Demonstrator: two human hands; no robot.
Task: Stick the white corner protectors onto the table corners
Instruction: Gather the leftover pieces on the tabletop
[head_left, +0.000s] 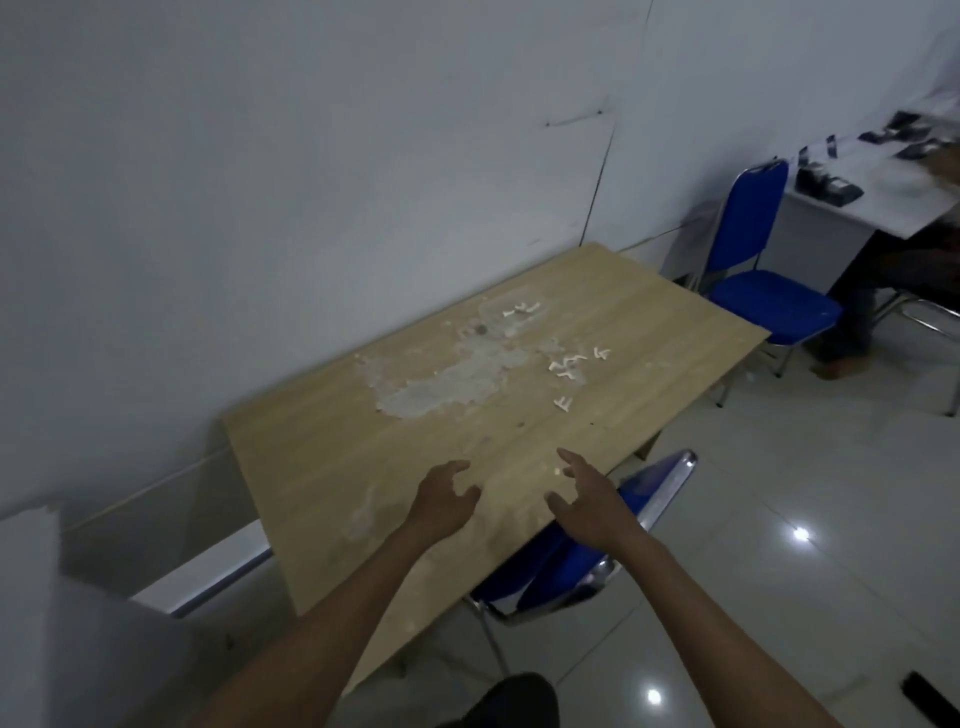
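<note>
Both hands—left hand (445, 496), right hand (587, 496)—spread, holding nothing; white corner protectors (566, 364) on the counter (322, 457) look light, small—pinch by the flanges.

Plain office: tables (649, 332), blue chairs (753, 260)

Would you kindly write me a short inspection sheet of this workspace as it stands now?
Surface: wooden table, top worn with a pale peeled patch near the middle.
Job's things: white corner protectors lie loose on the far half of the table; none seen on the visible corners.
Clutter: small white scraps by the right hand.
Grippers: left hand and right hand both over the near edge, fingers loose, holding nothing.
Cables: thin line running down the wall.
Surroundings: blue chair tucked at the near side, second blue chair beyond the table, white table with dark items, seated person.
</note>
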